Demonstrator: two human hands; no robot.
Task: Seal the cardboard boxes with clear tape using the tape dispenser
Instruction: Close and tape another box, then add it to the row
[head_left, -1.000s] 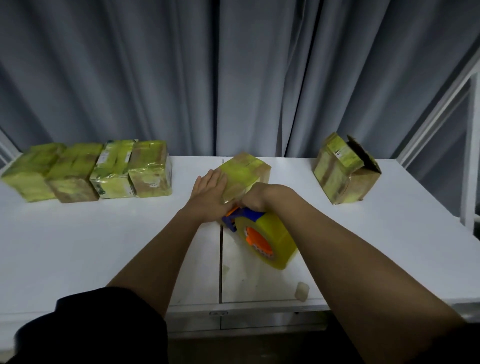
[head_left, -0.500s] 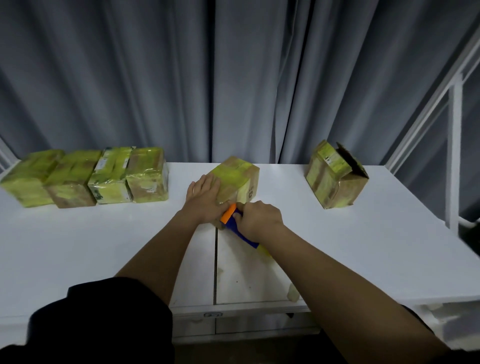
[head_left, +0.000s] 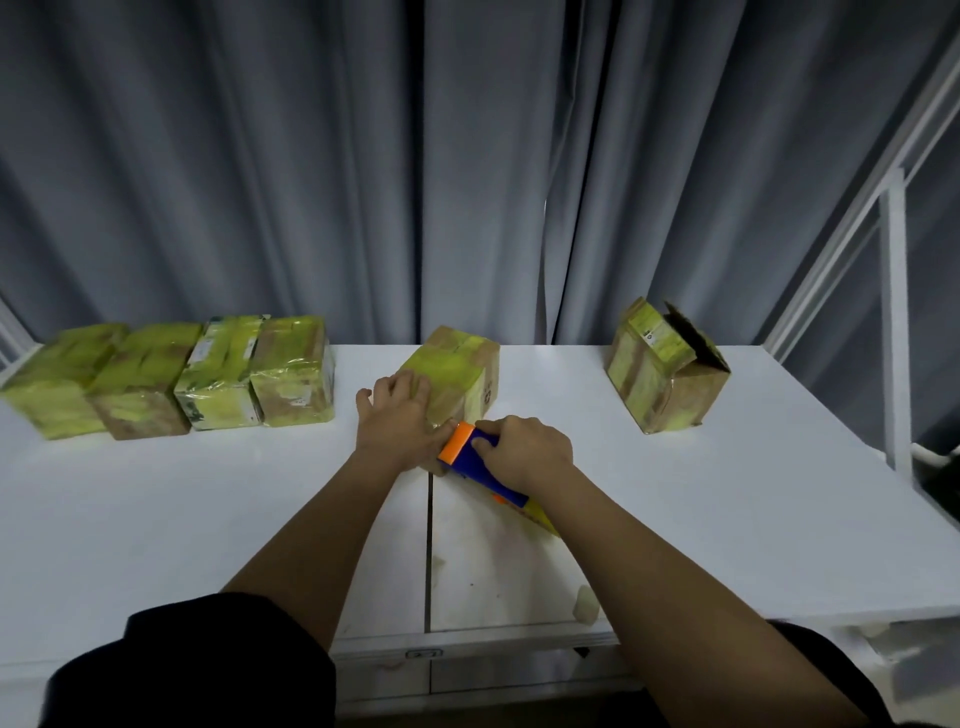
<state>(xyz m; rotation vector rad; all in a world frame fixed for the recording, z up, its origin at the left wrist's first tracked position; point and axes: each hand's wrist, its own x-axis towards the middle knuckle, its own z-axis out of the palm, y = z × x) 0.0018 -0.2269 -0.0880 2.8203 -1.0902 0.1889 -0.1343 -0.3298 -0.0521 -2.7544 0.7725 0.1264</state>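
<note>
The left hand (head_left: 402, 421) lies flat, fingers straight and together, pressing the near left side of the middle box (head_left: 457, 376), which sits toward the table's (head_left: 727, 519) far edge at its centre seam. The right hand (head_left: 524, 449) grips the blue and orange tape dispenser (head_left: 470, 457), fingers curled round it, its orange end touching the box's near face. This box looks glossy and yellow-green with tape. Four taped boxes (head_left: 171, 376) stand touching in a row toward the far left corner. One open-flapped box (head_left: 665, 366) sits tilted toward the far right. That makes six boxes.

Glossy taped cardboard box (head_left: 457, 371)
</note>
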